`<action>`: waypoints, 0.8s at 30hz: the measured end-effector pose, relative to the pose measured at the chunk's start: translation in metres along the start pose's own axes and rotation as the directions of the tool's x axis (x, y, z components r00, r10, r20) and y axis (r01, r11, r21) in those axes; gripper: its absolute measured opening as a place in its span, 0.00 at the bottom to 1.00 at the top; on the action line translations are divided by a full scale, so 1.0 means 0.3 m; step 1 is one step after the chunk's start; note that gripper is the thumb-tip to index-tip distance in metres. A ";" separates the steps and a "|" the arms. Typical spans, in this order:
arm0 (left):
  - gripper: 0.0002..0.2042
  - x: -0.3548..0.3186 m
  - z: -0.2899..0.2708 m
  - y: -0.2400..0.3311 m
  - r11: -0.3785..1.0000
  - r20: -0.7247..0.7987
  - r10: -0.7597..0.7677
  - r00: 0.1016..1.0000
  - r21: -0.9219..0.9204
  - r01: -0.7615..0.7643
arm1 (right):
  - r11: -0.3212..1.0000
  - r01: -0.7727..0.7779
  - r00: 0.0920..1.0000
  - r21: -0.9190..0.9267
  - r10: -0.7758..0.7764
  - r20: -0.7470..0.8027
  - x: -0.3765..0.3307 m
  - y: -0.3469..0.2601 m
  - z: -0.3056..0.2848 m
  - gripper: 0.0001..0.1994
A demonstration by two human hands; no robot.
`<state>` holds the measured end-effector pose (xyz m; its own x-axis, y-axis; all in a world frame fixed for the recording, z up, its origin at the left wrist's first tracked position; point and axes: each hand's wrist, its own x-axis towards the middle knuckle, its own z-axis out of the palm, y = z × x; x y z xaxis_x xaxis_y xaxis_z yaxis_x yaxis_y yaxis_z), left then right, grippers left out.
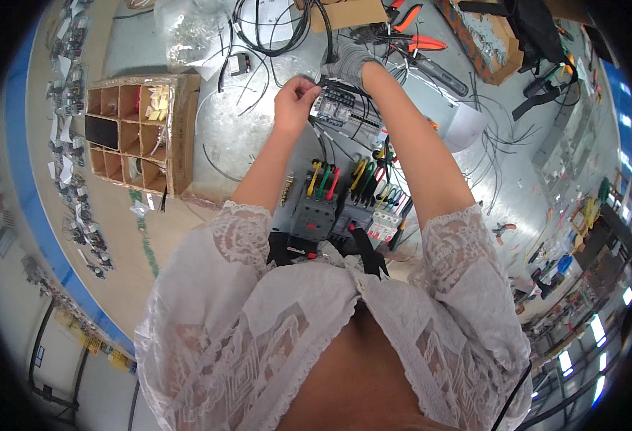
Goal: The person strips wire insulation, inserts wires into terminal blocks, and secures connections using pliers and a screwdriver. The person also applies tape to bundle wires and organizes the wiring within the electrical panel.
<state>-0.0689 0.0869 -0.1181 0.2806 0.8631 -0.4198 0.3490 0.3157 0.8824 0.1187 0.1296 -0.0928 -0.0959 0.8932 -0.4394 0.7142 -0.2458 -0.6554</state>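
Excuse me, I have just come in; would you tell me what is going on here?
A person is working with both hands on a block of electrical modules on a metal table. The bare left hand is at its left end; the gloved right hand is over its far side, among dark wires. What either grip holds is hard to tell. Nearer the body sits a dark switch unit with coloured wires; a divided cardboard box stands to the left.

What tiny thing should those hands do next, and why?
Maybe the gloved right hand should steady the component block, because it is close by the far edge, while the left hand has its fingertips at the left end and might nudge it.
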 end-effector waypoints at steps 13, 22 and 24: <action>0.06 -0.050 -0.004 -0.048 0.999 -0.095 0.026 0.995 0.034 -0.023 | 0.814 0.337 0.941 -0.473 -0.276 0.197 -0.093 -0.142 0.008 0.12; 0.06 -0.045 0.000 -0.010 0.991 -0.107 0.004 0.994 0.136 0.010 | 0.915 0.289 0.950 -0.282 -0.311 -0.033 -0.084 -0.076 0.081 0.13; 0.05 -0.045 -0.002 -0.012 0.993 -0.100 -0.007 0.995 0.119 0.019 | 0.929 0.285 0.934 -0.237 -0.324 -0.150 -0.081 -0.080 0.121 0.12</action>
<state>-0.0745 0.0743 -0.1154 0.1870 0.8962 -0.4022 0.4578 0.2827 0.8429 0.0788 0.1001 -0.0885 -0.2173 0.9704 -0.1057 0.8003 0.1152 -0.5884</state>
